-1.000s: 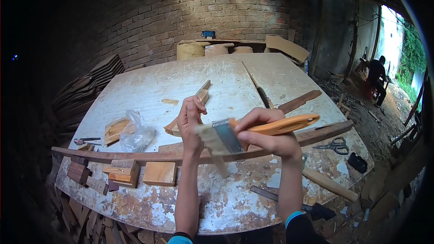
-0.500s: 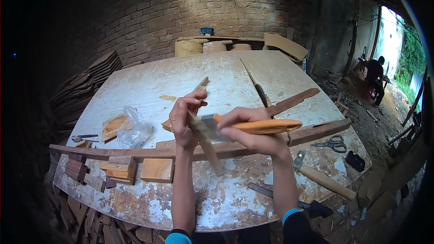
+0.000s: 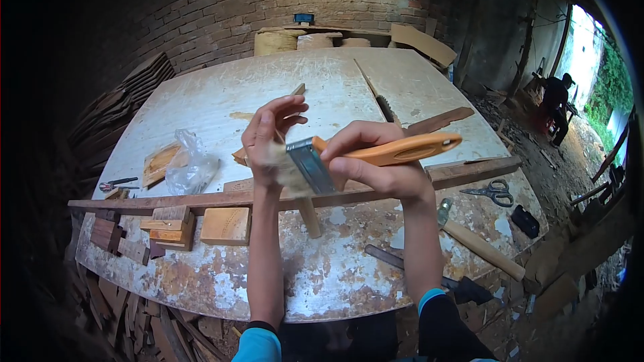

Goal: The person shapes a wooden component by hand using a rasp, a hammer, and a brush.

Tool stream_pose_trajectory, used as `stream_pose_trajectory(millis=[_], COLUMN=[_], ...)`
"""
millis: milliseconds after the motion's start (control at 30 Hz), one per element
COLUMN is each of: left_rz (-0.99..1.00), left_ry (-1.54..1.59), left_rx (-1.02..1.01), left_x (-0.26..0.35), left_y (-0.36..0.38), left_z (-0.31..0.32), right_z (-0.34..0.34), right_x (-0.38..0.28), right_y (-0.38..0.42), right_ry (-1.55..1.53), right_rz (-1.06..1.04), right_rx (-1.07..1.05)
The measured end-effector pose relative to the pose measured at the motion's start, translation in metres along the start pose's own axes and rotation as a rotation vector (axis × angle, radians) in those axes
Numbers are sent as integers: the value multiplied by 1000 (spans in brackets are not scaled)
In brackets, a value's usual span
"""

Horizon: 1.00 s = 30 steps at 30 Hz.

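Observation:
My right hand (image 3: 379, 161) grips a paintbrush by its orange handle (image 3: 416, 149). Its metal ferrule (image 3: 312, 166) faces left, and the blurred pale bristles lie across a narrow wooden strip (image 3: 309, 219). My left hand (image 3: 272, 127) has curled fingers around the strip's upper part, which is mostly hidden by the hand and bristles. The lower end of the strip slants down toward me, over a long dark beam (image 3: 181, 202). Behind my left hand, another piece of wood (image 3: 299, 91) lies on the worn table (image 3: 221, 94).
Left are a plastic bag (image 3: 191, 167), wooden blocks (image 3: 226, 226) and pliers (image 3: 117, 184). A handsaw (image 3: 436, 121) lies behind my right hand. Scissors (image 3: 495, 192), a hammer (image 3: 483, 248) and a chisel-like bar (image 3: 386, 255) lie at right. A person (image 3: 555, 107) sits far right.
The brush has shifted up and its ferrule now shows sharply, with the bristles still blurred. My left fingers are a little more spread. The whole view has tilted slightly downward.

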<state>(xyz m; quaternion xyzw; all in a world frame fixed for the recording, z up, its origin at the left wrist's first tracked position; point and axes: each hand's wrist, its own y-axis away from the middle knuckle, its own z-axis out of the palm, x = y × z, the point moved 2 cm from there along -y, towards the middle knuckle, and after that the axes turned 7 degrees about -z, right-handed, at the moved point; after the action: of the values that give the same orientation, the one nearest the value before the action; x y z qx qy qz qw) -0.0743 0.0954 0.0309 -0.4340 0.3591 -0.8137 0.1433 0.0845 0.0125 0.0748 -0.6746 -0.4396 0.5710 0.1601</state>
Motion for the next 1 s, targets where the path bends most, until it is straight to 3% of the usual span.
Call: stream_pose_trajectory(millis=[67,133,167,267,300,400,433,467,533,600,667,733,767,867,900,1000], left_rz=[1,-22,47,-26,-36,35,-26,-46,-87,-109,-183,-258,-282,-311,-337,-379], left_ry=[-36,-59,-188,-124,-138,-57,-127,-93,-23,-36,-77,-153,-51,133,120,110], left_rx=[-28,-89,12,6,13,-57,-10,-20,-43,-18,1,-38,-122,-133,-119,-83], left_x=[-3,-4,0,5,5,4,4,3,0,7,8,10,8,5,6,13], left_y=[0,4,2,3,3,3,4,3,2,2,2,1,0,3,3,-2], left_z=[-7,-12,4,2,-2,4,4,4,0,2,-1,-1,-2,3,-1,-16], right_z=[2,8,10,4,0,3,4,8,15,23,29,35,38,38,37,29], right_x=[-3,1,4,-7,-4,1,1,0,-10,-13,-16,-28,-32,-13,-14,-15], right_y=[1,-1,-2,-1,2,3,2,-3,-2,1,7,4,4,0,0,7], right_ry=[-102,169,250,171,-16,58,265,328,465,516,679,693,693,774,624,607], right_rz=[-55,-97,-198,-95,25,-94,-173,-389,-382,-153,-170,-385,-485,-418,-259,-211], right_rx=[159,336,315,59,25,281,282,266,149,-127,-229,5,118,49,-13,-146])
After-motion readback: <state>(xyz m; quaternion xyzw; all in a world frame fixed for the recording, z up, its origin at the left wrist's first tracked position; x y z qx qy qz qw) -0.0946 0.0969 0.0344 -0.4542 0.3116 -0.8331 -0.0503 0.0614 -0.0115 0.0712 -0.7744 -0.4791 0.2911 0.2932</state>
